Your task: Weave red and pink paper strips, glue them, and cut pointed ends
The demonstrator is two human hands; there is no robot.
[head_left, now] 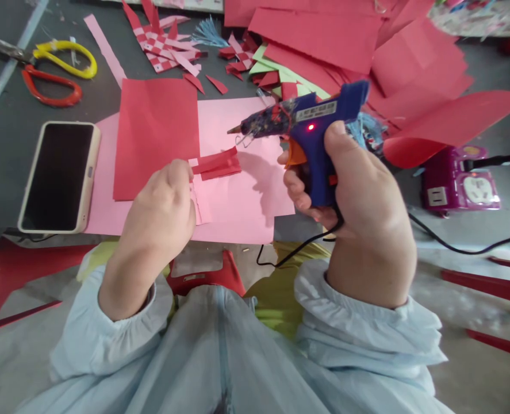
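My right hand point(362, 184) is wrapped round the handle of a blue hot glue gun point(313, 144), fingers by its orange trigger. A red light glows on its side, and its nozzle points left, above the pink paper point(246, 213). In a closed pinch, my left hand point(160, 201) holds woven paper strips point(215, 165), red ones sticking out to the right and pink ones hanging down. The fingers cover the rest of that piece. A red paper sheet point(157, 126) lies on the pink paper beyond my left hand.
At left are a phone point(58, 178) and scissors point(58, 69) with yellow and red handles. Woven red-and-pink pieces point(164, 46) and stacked red paper point(323, 43) lie at the back. A purple power socket point(459, 181) stands at right, and the gun's black cord point(298, 250) loops near the table edge.
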